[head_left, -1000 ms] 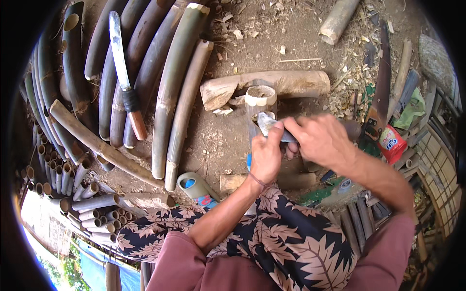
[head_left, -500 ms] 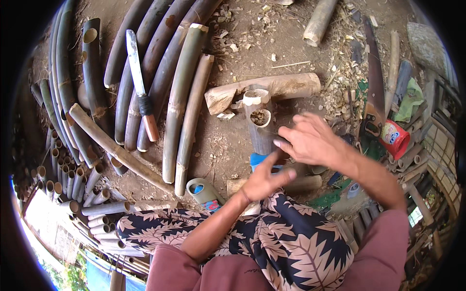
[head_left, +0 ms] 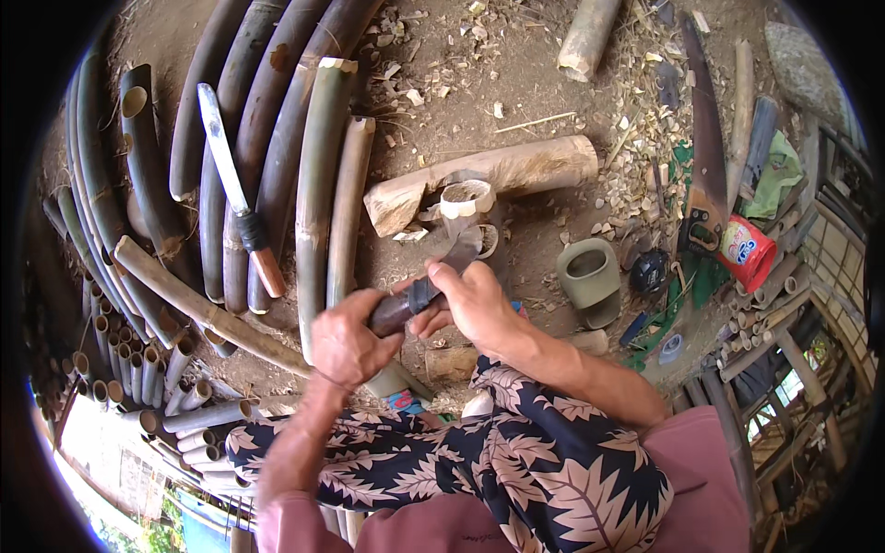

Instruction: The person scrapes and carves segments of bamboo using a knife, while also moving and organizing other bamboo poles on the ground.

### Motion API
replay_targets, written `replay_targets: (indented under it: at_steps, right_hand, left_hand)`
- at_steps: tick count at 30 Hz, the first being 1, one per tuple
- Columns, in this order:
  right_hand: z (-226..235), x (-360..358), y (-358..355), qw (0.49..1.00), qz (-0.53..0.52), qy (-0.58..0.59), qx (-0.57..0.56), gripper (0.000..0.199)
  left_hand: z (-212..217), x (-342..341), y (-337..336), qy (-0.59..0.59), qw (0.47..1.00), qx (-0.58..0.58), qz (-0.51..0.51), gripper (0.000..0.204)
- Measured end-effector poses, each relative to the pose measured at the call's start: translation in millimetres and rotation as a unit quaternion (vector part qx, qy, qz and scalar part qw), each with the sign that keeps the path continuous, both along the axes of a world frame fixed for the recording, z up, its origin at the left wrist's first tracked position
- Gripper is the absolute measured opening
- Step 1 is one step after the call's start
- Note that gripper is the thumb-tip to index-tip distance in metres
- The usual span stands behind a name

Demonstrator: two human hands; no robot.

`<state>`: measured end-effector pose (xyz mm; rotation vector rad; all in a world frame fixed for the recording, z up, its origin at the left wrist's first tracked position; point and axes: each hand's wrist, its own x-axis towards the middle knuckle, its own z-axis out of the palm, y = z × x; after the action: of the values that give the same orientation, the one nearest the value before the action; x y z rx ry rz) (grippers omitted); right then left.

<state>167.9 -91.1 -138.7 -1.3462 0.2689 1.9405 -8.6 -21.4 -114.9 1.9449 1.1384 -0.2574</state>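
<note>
So, probably carving: left hand (head_left: 350,339) and right hand (head_left: 475,306) closed around dark-handled knife (head_left: 421,296), bamboo tube (head_left: 468,209) at one o'clock; next cut wants steadiness.

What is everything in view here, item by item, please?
bladed tool: one, dark and grey, centre
bamboo piece: one, pale-rimmed, centre
notched log: one, tan, beyond bamboo piece
poles: several, mostly dark, left
long knife: one, silver and brown, on poles
stacked tubes: many, brown, lower left
saw: one, brown, right
packet: one, red, beside saw
cloth: one, green, right
clogs: two, olive, lower centre, centre right
wood chips: many, pale, upper right
left hand: one, bare, on handle
right hand: one, bare, near blade
</note>
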Motion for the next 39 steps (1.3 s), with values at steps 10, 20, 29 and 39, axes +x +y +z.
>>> replay_targets:
  at_steps: [10,20,29,39]
  right_hand:
    - [-9,25,-31,0.844,-0.424,0.327,0.015,0.035]
    - [-18,-3,-49,0.904,-0.271,0.331,0.014,0.034]
    - [3,10,-55,0.985,0.054,-0.154,-0.055,0.022]
    - [-7,14,-67,0.981,0.031,-0.190,0.013,0.027]
  left_hand:
    - [65,142,87,0.111,0.847,0.169,-0.491,0.007]
    - [27,61,110,0.088,0.896,0.001,-0.435,0.019]
    - [-43,-4,-81,-0.056,0.994,-0.080,0.047,0.029]
    - [-25,23,-99,-0.024,0.996,0.043,-0.069,0.030]
